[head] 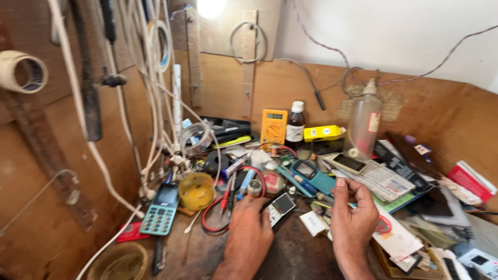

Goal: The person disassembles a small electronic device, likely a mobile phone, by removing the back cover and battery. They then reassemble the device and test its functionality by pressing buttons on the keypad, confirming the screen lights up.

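Wooden table (197, 254), lower centre: one left hand (248, 233), fingers grasping one small phone (280, 208); one right hand (354, 212), fingers curled, holding nothing visible. Two bottles (295, 124) stand behind.

Wooden workbench (306, 256) was crowded w/ clutter: teal keypad phone (161, 208), yellow tub (196, 190), yellow multimeter (273, 127), dark bottle (295, 126), clear plastic bottle (362, 123), papers (386, 179), red & black test leads (224, 205).

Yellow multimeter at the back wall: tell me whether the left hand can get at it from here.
Probably yes, with care. The left hand lies well short of the yellow multimeter; red leads, tools and a small tin crowd the path, so it must reach over them.
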